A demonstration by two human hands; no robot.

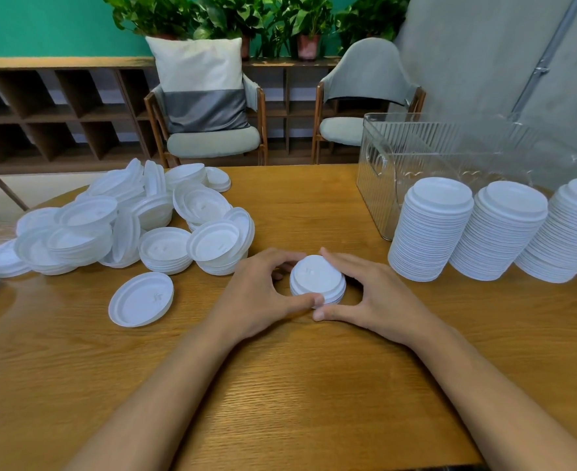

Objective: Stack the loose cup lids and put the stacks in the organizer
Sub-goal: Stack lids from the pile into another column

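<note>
Left grip [263,295] and right grip [380,300] are both closed around the short stack of lids [317,278] at the centre of the frame, fingers curled round its far side and the two thumbs meeting at its near rim. The stack sits flat on the counter [280,385], dome side up, enclosed between the two palms rather than pinched from above.

These lids look like thin moulded plastic: very light, a little springy, and probably smooth enough to slide over one another. A stack this low should lift easily, but squeezing hard at the rim would likely buckle it or pop lids out of their nesting. The sides of the stack, low down near the bottom lid, seem the best place to hold, with even pressure from both sides so that the lids stay aligned.

More work lies in the loose pile [127,219] at the left of the frame, with a single lid [141,299] lying upside down just in front of it. Three tall stacks [430,232] stand along the right edge, leaning in this wide view, and the clear organizer [416,147] stands behind them at the upper right, well apart from the hands
</note>
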